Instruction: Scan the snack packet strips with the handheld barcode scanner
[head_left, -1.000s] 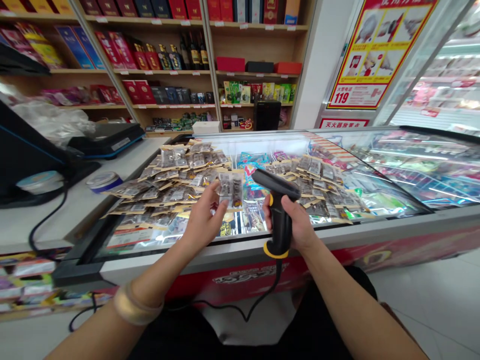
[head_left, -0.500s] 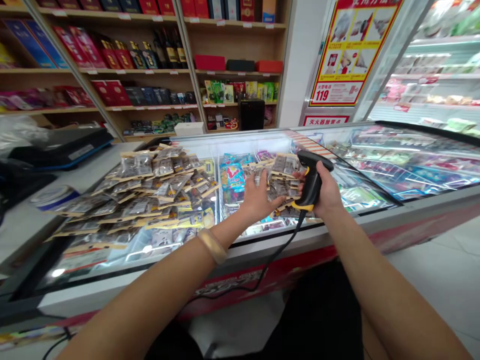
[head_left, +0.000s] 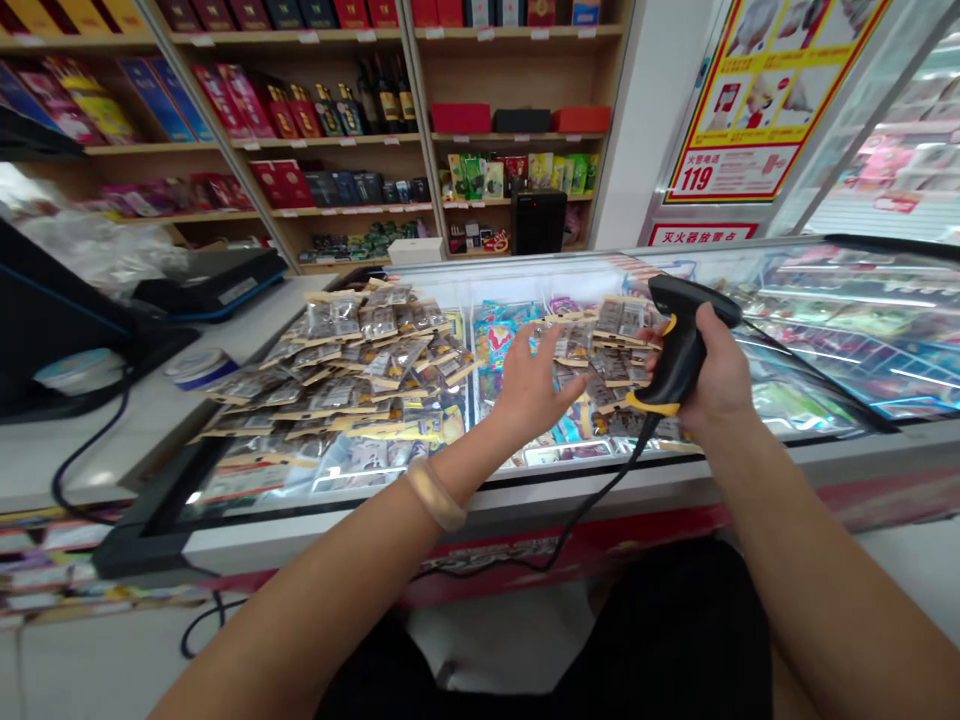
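Glass-topped freezer (head_left: 255,532): smooth surface, could let its load slide. Larger left packet pile (head_left: 337,370): loosely layered, liable to slip if knocked. Smaller right packet pile (head_left: 606,362): left hand (head_left: 525,390) beside it, fingers spread, contact undetermined. Right hand (head_left: 724,375) grasps the scanner (head_left: 682,345); slack cable (head_left: 636,452) could snag.

And it's the poster (head_left: 776,110) up on the right that speaks loudest: a big red 119, the characters 火警电话 sitting just above it! Straight below, the red-bordered sign (head_left: 702,233) gives us 灭火器放置点, its bottom edge hidden. Down on the freezer's red front (head_left: 660,530), pale lettering, too blurred to read. The labels on the piled packets (head_left: 341,315)? Printed, yes, but far too small to make out.
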